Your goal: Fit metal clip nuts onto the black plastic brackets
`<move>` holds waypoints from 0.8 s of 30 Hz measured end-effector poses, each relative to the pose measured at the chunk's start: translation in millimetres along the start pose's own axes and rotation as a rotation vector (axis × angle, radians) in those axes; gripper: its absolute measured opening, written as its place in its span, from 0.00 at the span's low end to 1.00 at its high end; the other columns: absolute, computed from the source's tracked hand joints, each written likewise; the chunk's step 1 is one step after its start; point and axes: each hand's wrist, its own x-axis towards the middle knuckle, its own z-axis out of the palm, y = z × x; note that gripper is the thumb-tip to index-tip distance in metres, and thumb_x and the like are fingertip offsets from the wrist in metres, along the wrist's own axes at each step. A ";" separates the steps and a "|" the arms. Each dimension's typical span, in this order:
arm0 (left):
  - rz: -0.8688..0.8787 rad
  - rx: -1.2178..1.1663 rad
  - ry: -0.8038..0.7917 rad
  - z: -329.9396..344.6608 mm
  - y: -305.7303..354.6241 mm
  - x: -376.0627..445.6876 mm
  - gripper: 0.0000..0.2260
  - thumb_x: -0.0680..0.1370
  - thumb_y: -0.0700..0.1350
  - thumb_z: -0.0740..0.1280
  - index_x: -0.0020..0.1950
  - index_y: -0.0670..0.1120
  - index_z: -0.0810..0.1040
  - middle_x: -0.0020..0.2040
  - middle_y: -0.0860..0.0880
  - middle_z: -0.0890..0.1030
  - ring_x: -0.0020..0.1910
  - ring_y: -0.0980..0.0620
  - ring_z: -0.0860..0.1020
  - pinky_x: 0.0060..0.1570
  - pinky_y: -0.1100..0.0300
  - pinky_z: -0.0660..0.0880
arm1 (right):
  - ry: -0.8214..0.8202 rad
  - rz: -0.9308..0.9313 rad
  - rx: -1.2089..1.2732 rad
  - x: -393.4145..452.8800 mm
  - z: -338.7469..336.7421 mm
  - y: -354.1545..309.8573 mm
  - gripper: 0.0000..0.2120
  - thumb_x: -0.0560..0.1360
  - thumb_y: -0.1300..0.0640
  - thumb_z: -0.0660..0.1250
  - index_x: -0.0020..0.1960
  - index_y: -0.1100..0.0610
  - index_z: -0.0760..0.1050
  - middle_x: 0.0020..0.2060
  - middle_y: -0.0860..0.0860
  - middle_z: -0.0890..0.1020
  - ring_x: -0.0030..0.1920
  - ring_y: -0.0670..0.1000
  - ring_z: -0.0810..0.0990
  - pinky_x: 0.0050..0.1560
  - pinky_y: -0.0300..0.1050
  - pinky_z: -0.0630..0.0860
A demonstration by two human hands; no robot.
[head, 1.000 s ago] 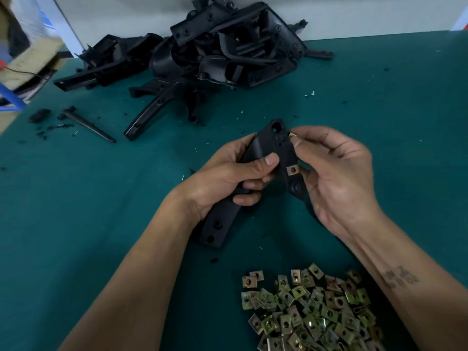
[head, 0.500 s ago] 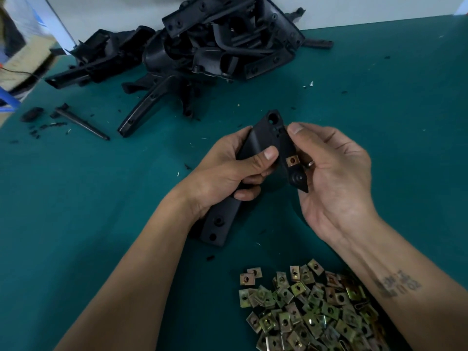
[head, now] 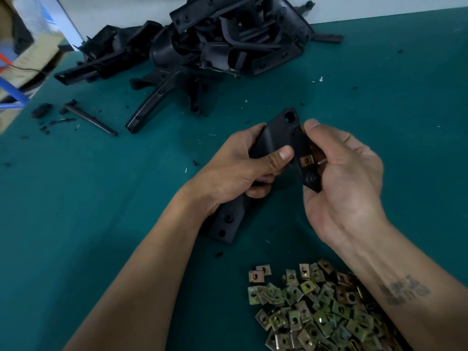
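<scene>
My left hand (head: 243, 165) grips a long black plastic bracket (head: 276, 138) around its middle, thumb across the front, holding it tilted above the green table. A brass-coloured clip nut (head: 306, 160) sits on the bracket's right edge. My right hand (head: 347, 171) curls round that upper right part of the bracket, thumb tip on its edge near the round hole. A bit of metal shows between its fingers, too hidden to identify. A heap of loose metal clip nuts (head: 319, 315) lies at the near edge under my right forearm.
A pile of black plastic brackets (head: 210, 44) fills the back of the green table (head: 101, 198). A thin black rod (head: 91, 120) and small black scraps lie at the left. Cardboard boxes (head: 22, 59) stand beyond the left table edge.
The bracket and both hands stay in the same grip. My right thumb has shifted slightly along the bracket's upper edge, and my right fingers have curled in closer behind it.
</scene>
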 end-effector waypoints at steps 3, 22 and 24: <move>0.012 -0.016 0.001 -1.1 -0.1 -0.4 0.03 0.82 0.41 0.66 0.53 0.43 0.72 0.35 0.46 0.65 0.29 0.55 0.60 0.21 0.66 0.60 | -0.072 -0.005 0.001 1.7 -2.1 -4.5 0.11 0.76 0.65 0.72 0.36 0.58 0.77 0.36 0.56 0.83 0.35 0.52 0.82 0.36 0.44 0.81; 0.020 -0.025 -0.023 -1.2 0.8 -0.1 0.03 0.82 0.40 0.65 0.52 0.43 0.72 0.34 0.48 0.66 0.29 0.54 0.59 0.21 0.65 0.60 | -0.147 -0.129 -0.226 14.8 -6.1 -16.0 0.13 0.72 0.72 0.72 0.33 0.60 0.76 0.33 0.58 0.83 0.33 0.54 0.82 0.35 0.47 0.79; 0.016 -0.027 -0.039 -1.1 1.1 0.2 0.02 0.82 0.40 0.65 0.51 0.43 0.72 0.34 0.48 0.65 0.29 0.54 0.59 0.21 0.65 0.61 | -0.162 -0.146 -0.257 17.3 -6.4 -20.4 0.15 0.71 0.73 0.72 0.31 0.59 0.75 0.31 0.58 0.81 0.33 0.55 0.80 0.36 0.49 0.78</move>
